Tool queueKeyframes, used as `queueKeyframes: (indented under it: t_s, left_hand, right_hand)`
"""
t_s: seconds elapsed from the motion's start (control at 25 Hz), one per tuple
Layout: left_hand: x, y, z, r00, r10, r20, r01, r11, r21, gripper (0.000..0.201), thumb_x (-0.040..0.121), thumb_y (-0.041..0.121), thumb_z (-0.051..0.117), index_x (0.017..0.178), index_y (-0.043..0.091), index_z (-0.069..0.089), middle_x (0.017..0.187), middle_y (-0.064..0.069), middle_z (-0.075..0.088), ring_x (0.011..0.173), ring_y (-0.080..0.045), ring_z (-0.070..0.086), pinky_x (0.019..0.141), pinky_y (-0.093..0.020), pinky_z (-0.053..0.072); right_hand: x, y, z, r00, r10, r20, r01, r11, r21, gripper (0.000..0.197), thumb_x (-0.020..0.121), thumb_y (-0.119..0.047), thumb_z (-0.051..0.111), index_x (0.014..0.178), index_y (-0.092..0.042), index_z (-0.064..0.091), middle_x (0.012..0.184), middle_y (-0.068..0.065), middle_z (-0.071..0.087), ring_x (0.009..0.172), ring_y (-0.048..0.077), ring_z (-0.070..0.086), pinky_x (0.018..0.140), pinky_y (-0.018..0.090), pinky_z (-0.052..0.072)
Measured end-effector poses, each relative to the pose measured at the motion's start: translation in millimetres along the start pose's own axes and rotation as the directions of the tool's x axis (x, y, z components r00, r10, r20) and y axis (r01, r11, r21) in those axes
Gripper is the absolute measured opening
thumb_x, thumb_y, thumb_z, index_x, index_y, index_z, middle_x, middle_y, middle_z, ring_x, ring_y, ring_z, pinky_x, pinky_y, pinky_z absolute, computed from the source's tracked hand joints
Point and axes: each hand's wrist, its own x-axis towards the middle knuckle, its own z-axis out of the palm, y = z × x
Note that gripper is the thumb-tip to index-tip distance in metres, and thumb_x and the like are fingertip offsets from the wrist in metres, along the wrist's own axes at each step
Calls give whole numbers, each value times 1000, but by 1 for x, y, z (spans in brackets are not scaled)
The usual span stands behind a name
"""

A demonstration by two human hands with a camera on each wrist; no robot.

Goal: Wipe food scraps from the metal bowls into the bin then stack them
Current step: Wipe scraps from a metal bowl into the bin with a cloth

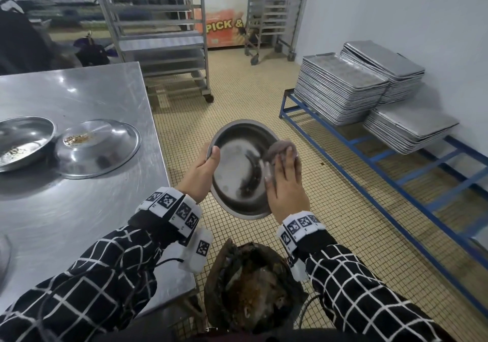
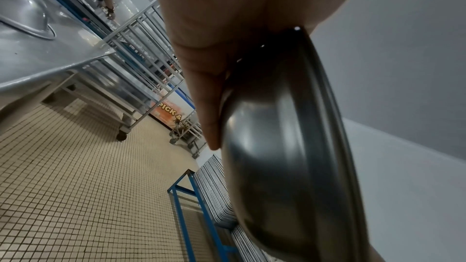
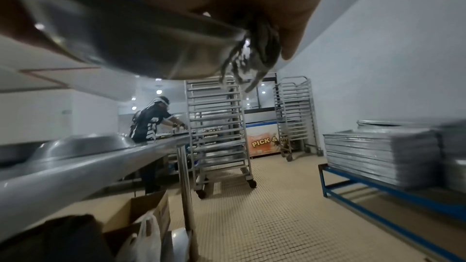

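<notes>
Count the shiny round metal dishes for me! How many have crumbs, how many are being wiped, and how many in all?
Being wiped: 1, the held bowl, over the bin.
With crumbs on the table: 2, the left bowl and the upturned dish.
Total: 3.

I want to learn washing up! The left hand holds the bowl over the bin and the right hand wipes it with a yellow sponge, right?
Not quite: the head view shows the right hand wiping the bowl with a grey cloth, not a yellow sponge. The left hand does hold it over the bin.
</notes>
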Motion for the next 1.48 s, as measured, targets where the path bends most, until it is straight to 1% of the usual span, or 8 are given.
queueKeyframes:
  t_s: [0.12,0.28,0.44,0.76,1.0,1.24,1.36,1.48]
  left_hand:
    - [-2,-9,-1,998,-56,12,57,998,-17,38,101,44,24,132,31,44,118,15,55,108,0,49,89,-15,36]
    - [-3,-15,-3,982,-168,88,174,983,-62,36,100,45,31,111,23,57,79,7,71,75,-12,68,77,-25,53]
    - [0,-21,-5,989,-151,2,149,974,-171,51,83,48,56,122,17,48,107,-8,63,94,-28,66,83,-36,53]
    - [-12,-21,12,993,-51,-104,43,996,-76,55,93,18,55,142,14,31,103,5,57,85,3,64,60,0,45]
    - [-2,-29,-6,955,-112,-274,61,980,-188,49,102,22,40,148,15,27,108,5,58,85,3,54,55,0,43]
    - [-2,-25,-5,978,12,-210,-32,995,-91,40,103,30,34,143,30,30,108,17,55,97,8,56,84,-10,45]
    - [-3,-8,-1,987,35,-156,-45,997,-59,27,103,31,31,128,42,28,100,21,47,81,24,50,73,2,37]
    - [3,2,-12,987,85,-136,-91,995,-37,22,104,28,31,109,50,36,101,23,49,83,26,51,75,-3,39]
  right_hand:
    - [2,-2,-8,994,103,-35,-93,971,218,62,99,-45,30,152,-26,4,158,1,5,123,22,46,82,27,52]
    - [12,2,-22,964,266,-19,-219,832,509,35,96,-38,46,125,-20,54,104,-3,65,87,11,62,79,33,55]
    - [11,1,-26,940,338,50,-294,727,620,16,94,-30,54,93,-15,61,76,-4,63,63,8,57,54,16,43]
    - [11,-24,-23,859,511,-3,-304,516,801,24,97,-34,46,93,-13,58,84,-1,64,73,10,62,69,28,55]
    - [-1,-16,-19,901,432,-31,-283,642,713,30,98,-38,41,92,-17,61,75,-6,65,67,11,65,52,18,49]
    - [-18,-61,-12,994,-99,-47,110,857,504,34,99,-29,42,129,-17,53,105,0,67,91,6,62,83,24,54]
    - [-29,-88,6,901,-429,61,362,822,439,46,102,-32,33,145,-17,32,146,2,41,134,12,38,113,31,31]
    - [-34,-78,15,853,-513,92,468,831,301,53,102,-40,24,151,-23,15,156,-5,23,142,13,24,115,34,24]
